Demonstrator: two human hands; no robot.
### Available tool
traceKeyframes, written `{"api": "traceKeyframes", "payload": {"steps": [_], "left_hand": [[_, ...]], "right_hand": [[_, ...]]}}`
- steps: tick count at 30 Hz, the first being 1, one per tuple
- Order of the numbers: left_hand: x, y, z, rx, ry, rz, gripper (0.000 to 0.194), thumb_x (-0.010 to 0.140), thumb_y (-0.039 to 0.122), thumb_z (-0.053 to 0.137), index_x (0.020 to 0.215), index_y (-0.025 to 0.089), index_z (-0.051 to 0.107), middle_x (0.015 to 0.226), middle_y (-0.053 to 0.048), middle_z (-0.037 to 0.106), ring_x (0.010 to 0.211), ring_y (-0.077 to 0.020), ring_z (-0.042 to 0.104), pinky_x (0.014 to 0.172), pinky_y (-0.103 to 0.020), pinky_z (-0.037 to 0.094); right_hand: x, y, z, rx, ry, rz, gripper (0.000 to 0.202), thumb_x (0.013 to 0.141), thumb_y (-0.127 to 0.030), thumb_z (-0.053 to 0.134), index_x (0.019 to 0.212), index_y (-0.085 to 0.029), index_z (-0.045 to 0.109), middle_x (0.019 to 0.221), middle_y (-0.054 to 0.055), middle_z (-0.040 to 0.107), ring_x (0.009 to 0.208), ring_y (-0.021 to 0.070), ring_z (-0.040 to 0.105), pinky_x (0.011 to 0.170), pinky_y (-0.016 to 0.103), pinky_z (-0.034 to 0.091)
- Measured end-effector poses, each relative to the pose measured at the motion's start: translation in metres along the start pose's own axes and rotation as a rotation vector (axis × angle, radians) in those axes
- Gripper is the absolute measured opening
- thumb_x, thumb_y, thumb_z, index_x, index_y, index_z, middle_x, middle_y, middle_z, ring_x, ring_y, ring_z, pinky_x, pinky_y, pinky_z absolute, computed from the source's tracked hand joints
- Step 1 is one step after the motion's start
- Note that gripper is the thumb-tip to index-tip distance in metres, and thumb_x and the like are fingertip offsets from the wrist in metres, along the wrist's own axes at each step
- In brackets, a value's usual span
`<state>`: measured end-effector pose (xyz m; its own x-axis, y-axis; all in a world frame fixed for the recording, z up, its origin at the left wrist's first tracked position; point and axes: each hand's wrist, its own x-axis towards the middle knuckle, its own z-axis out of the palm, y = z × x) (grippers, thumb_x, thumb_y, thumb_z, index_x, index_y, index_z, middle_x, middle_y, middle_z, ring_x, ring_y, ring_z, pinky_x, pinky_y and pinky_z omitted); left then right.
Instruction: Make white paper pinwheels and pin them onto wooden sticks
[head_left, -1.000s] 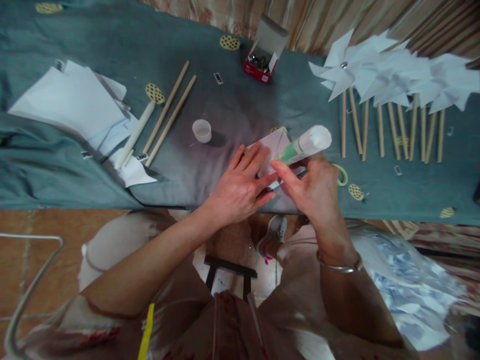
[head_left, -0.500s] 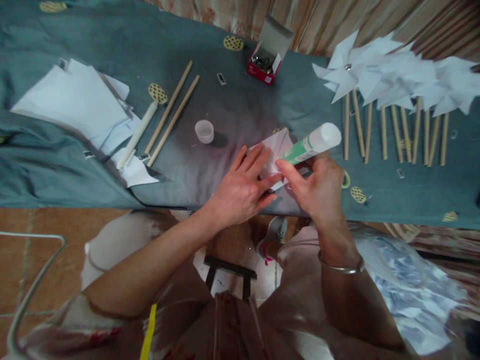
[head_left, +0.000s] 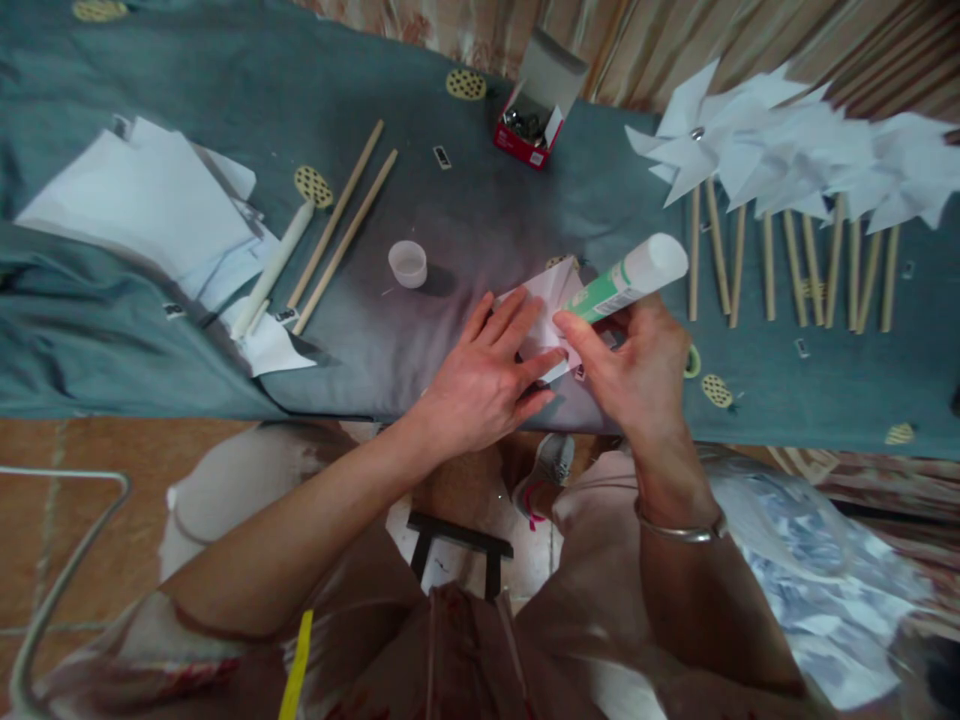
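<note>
A folded piece of white paper (head_left: 555, 287) lies on the green cloth near the table's front edge. My left hand (head_left: 484, 385) rests on its left part, palm down, fingers spread. A green and white glue stick (head_left: 628, 278) is gripped in my right hand (head_left: 637, 360). It slants, with its broad white end up to the right and its lower end down at the paper; my fingers hide the tip. A small white cap (head_left: 408, 264) stands to the left of the paper.
White pinwheels (head_left: 787, 150) on wooden sticks lie at the right. An open red box (head_left: 525, 130) of small metal pieces stands at the back. Two loose sticks (head_left: 346, 240), a white rod (head_left: 274, 270) and a paper stack (head_left: 150, 200) are at the left.
The glue stick's upper end has shifted slightly up and right, with my right hand turning a little. My left hand has stayed on the paper.
</note>
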<state>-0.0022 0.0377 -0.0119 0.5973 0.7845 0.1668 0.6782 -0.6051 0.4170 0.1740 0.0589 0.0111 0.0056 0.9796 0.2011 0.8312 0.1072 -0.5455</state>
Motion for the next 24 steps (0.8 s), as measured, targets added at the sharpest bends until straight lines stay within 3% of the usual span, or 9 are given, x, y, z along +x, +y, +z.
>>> {"api": "traceKeyframes", "payload": {"steps": [6, 11, 24], "left_hand": [[0.0002, -0.0001, 0.0, 0.013, -0.01, 0.008, 0.043, 0.091, 0.044, 0.053, 0.129, 0.023, 0.058, 0.152, -0.014, 0.038, 0.145, -0.0374, 0.026, 0.117, -0.06, 0.02], [0.0003, 0.0, 0.0005, 0.036, -0.008, 0.004, 0.042, 0.092, 0.044, 0.051, 0.129, 0.025, 0.058, 0.151, -0.012, 0.04, 0.145, -0.0368, 0.027, 0.118, -0.059, 0.02], [0.0004, 0.0, 0.0006, 0.023, -0.012, 0.003, 0.041, 0.092, 0.043, 0.05, 0.129, 0.026, 0.057, 0.152, -0.01, 0.038, 0.146, -0.0359, 0.025, 0.117, -0.06, 0.02]], "right_hand": [[0.0029, 0.0012, 0.0028, 0.028, -0.003, 0.01, 0.024, 0.079, -0.05, 0.064, 0.091, -0.028, 0.059, 0.078, 0.002, 0.071, 0.075, 0.0284, 0.068, 0.071, 0.046, 0.054], [0.0054, -0.0001, 0.0037, 0.019, -0.002, 0.001, 0.024, 0.079, -0.051, 0.064, 0.092, -0.032, 0.061, 0.083, 0.002, 0.073, 0.077, 0.028, 0.069, 0.07, 0.044, 0.055], [0.0058, -0.0036, 0.0027, -0.016, -0.037, -0.063, 0.027, 0.081, -0.049, 0.062, 0.094, -0.025, 0.062, 0.085, 0.005, 0.072, 0.074, 0.028, 0.069, 0.069, 0.046, 0.055]]}}
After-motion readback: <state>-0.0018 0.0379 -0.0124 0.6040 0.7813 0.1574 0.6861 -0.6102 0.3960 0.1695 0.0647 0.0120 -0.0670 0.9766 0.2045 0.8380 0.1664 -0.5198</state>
